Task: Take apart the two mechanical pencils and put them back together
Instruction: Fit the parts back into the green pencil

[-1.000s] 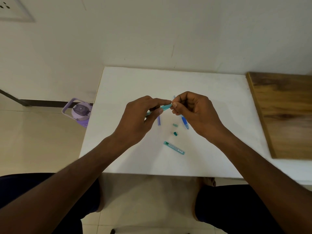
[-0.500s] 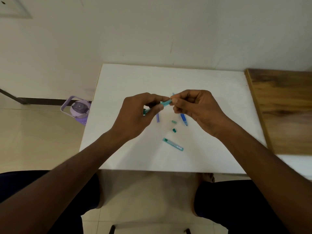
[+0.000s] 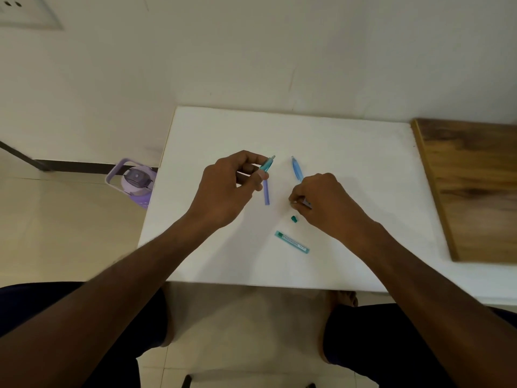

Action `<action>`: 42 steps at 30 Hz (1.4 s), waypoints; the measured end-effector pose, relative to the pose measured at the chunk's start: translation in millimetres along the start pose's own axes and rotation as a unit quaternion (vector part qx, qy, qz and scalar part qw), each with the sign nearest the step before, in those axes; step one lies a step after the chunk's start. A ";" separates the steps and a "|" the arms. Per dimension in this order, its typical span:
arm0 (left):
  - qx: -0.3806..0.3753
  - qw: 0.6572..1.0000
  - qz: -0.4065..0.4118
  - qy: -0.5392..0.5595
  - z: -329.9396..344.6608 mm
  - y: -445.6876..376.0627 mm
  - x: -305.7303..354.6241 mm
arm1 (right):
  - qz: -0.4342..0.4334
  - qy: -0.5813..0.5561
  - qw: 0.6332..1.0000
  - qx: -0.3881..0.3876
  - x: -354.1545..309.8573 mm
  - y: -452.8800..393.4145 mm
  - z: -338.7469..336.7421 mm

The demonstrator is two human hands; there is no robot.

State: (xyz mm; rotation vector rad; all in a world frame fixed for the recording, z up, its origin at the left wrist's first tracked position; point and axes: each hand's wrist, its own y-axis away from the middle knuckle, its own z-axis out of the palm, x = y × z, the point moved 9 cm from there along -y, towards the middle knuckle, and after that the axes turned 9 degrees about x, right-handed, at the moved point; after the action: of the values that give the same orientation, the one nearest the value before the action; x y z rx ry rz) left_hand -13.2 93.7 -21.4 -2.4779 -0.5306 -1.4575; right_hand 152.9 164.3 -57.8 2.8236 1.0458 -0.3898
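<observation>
My left hand (image 3: 229, 186) grips a teal mechanical pencil body (image 3: 267, 165) above the white table (image 3: 349, 147), its tip pointing up and to the right. My right hand (image 3: 327, 203) is down on the table, fingertips pinched around a small light-teal part that is mostly hidden. A blue pencil body (image 3: 296, 169) lies on the table, its lower end under my right hand. Beside my left thumb lies a purple tube (image 3: 266, 193). A dark teal cap (image 3: 293, 219) sits just below my right fingertips.
A teal lead case (image 3: 292, 242) lies nearer the table's front edge. A wooden board (image 3: 475, 177) covers the table's right side. A purple water bottle (image 3: 137, 182) stands on the floor to the left. My knees are under the front edge.
My hands have come apart. The right hand let go of the teal pencil's end and dropped to the table onto the small teal part. The left hand still holds the teal pencil.
</observation>
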 end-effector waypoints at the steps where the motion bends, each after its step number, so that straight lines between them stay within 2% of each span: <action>1: 0.000 1.000 -0.006 0.002 0.6 -0.1 -0.9 | -0.003 0.008 1.000 -0.003 -1.6 0.3 1.6; 4: -0.002 1.000 -0.013 0.004 2.3 0.1 -2.4 | 0.005 0.001 1.000 0.007 -3.8 0.5 0.4; 6: -0.005 1.000 -0.009 0.005 4.0 1.0 -2.4 | 0.045 -0.085 0.994 0.059 -0.2 0.2 -15.2; 8: -0.011 1.000 -0.006 0.001 7.0 2.4 -2.5 | 0.131 -0.257 0.949 0.127 13.4 1.0 -32.5; 10: -0.017 1.000 -0.002 -0.001 10.3 3.9 -1.7 | 0.205 -0.412 0.875 0.150 21.1 3.1 -38.4; 12: -0.027 1.000 0.012 -0.011 14.3 5.7 1.2 | 0.220 -0.487 0.830 0.157 21.5 1.9 -41.1; 14: -0.037 0.999 0.027 -0.023 17.7 6.9 4.0 | 0.214 -0.509 0.817 0.167 21.1 1.6 -43.4; 32: -0.042 0.997 0.041 -0.040 21.3 6.6 7.7 | 0.172 -0.464 0.856 0.148 18.7 1.1 -44.0; 42: -0.016 0.999 0.044 -0.024 18.2 9.8 7.2 | 0.179 -0.433 0.872 0.142 26.4 2.0 -42.3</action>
State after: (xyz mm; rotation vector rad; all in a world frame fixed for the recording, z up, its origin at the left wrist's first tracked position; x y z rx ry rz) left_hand 8.5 92.8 -24.0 -2.5328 -0.4047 -1.3863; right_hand 182.0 187.1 -24.4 2.4553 0.2751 -1.6488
